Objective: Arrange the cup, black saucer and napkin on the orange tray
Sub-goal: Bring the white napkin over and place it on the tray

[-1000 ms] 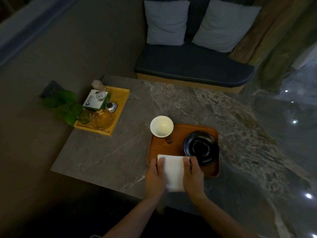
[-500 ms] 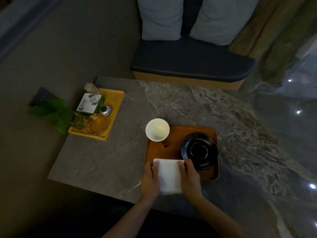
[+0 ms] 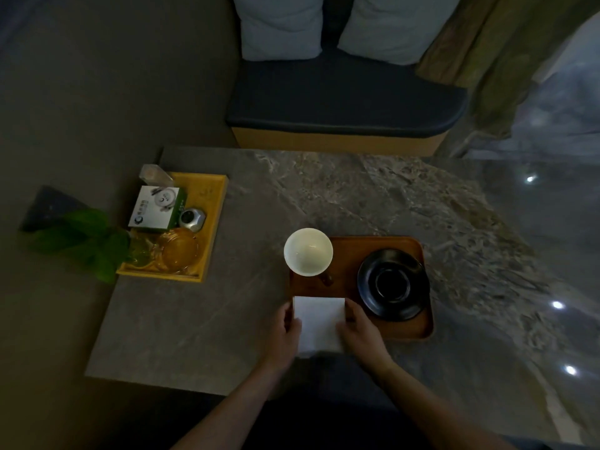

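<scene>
An orange wooden tray (image 3: 347,254) lies on the grey stone table. A white cup (image 3: 308,251) stands at the tray's far left corner. A black saucer (image 3: 393,284) sits on the tray's right half. A folded white napkin (image 3: 319,321) lies on the tray's near left part, its near end reaching over the tray's front edge. My left hand (image 3: 285,336) holds the napkin's left edge and my right hand (image 3: 362,331) holds its right edge, fingers curled onto the paper.
A yellow tray (image 3: 216,203) at the table's far left holds a white-green box (image 3: 156,207), a small metal pot (image 3: 192,219) and an amber glass dish (image 3: 178,250). Green leaves (image 3: 84,238) hang beside it. A cushioned bench (image 3: 341,105) stands behind the table.
The view has tilted down, so the table sits lower in frame. Both hands slid back a little along the napkin's sides; the napkin stays on the tray's near left.
</scene>
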A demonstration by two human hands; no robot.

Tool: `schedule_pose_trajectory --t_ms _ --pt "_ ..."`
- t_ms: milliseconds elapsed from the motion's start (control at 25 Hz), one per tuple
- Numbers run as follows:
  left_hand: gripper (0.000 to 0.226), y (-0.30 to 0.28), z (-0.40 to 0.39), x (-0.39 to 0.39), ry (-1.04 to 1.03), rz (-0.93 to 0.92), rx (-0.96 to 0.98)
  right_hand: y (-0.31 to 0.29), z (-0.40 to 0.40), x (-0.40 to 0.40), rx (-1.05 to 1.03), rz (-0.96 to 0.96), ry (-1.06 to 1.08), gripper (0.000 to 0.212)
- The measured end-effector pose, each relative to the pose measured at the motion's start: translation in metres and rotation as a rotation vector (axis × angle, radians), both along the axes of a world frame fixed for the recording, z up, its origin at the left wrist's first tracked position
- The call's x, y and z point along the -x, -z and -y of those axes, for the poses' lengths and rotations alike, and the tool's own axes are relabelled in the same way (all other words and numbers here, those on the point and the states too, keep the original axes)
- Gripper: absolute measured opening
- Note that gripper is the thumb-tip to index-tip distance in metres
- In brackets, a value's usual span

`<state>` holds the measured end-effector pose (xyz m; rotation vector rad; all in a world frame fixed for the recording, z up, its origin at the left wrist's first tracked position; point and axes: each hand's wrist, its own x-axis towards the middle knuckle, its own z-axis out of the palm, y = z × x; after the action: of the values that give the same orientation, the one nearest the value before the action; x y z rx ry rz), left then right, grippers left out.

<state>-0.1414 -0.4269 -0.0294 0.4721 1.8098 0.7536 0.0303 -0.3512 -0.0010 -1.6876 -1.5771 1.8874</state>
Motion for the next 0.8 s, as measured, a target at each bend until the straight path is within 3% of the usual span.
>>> schedule_pose_trajectory --t_ms 200,400,800 --pt "0.068 0.016 -0.007 0.013 0.044 0.039 0.011 0.004 -0.001 0.012 -0.034 0.062 0.006 0.062" --pt "0.060 0.010 -0.019 0.013 0.131 -0.168 0.029 0.012 -0.011 0.024 -0.168 0.259 -0.114 0.072" --pt "0.055 -0.001 -0.039 0.011 0.306 -0.400 0.007 0.021 -0.021 0.027 -0.220 0.338 -0.143 0.073"
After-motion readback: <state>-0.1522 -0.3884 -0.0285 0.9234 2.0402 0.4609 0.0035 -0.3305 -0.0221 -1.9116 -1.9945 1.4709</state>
